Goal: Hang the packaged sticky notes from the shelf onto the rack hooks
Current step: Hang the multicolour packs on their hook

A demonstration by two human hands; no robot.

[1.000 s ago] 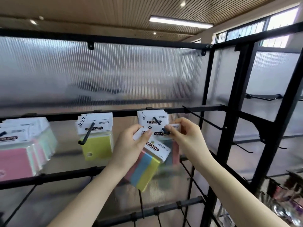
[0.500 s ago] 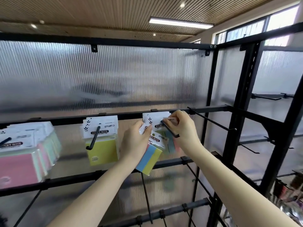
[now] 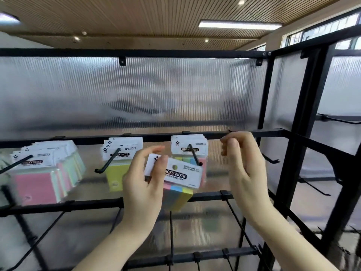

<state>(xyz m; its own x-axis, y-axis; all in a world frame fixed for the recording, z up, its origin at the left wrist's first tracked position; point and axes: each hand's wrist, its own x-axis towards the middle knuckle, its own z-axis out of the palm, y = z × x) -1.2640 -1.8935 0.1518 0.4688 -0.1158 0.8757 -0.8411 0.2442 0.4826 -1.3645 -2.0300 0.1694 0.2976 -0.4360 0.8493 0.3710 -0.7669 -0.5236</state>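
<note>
One striped pack in left hand, right hand empty.

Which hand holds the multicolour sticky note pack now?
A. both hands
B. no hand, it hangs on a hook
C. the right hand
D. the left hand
D: the left hand pinches the multicolour pack at its card, while the right hand holds nothing.

I'm in a shop: a black display rack with peg hooks carrying packaged sticky notes, ribbed translucent backing panels, strip ceiling lights
</note>
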